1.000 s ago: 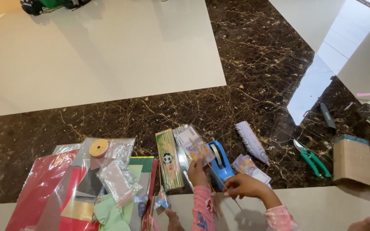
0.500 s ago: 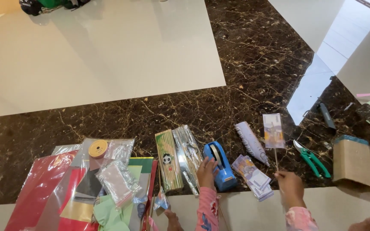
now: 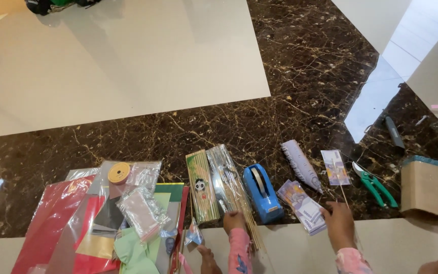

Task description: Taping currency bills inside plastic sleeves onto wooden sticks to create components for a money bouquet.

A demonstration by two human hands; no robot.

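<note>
Seen from above on a dark marble floor [image 3: 290, 111]: the left hand [image 3: 234, 221], fingers curled, rests on a clear packet of skewers [image 3: 227, 177] at six o'clock. At five o'clock, the right hand [image 3: 338, 223] pinches a thin stick [image 3: 341, 192] bearing a folded banknote [image 3: 335, 167].

L hand [image 3: 234, 221] fingers down flat, R hand [image 3: 337, 219] pinching, both arms extended fwd.

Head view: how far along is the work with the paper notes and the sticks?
Done: one paper note seems fixed to a thin stick, and a rolled note lies beside it. In hand: the right hand pinches that stick's lower end; the left hand rests at the clear skewer pack. Left: a loose stack of notes by the blue tape dispenser.
</note>
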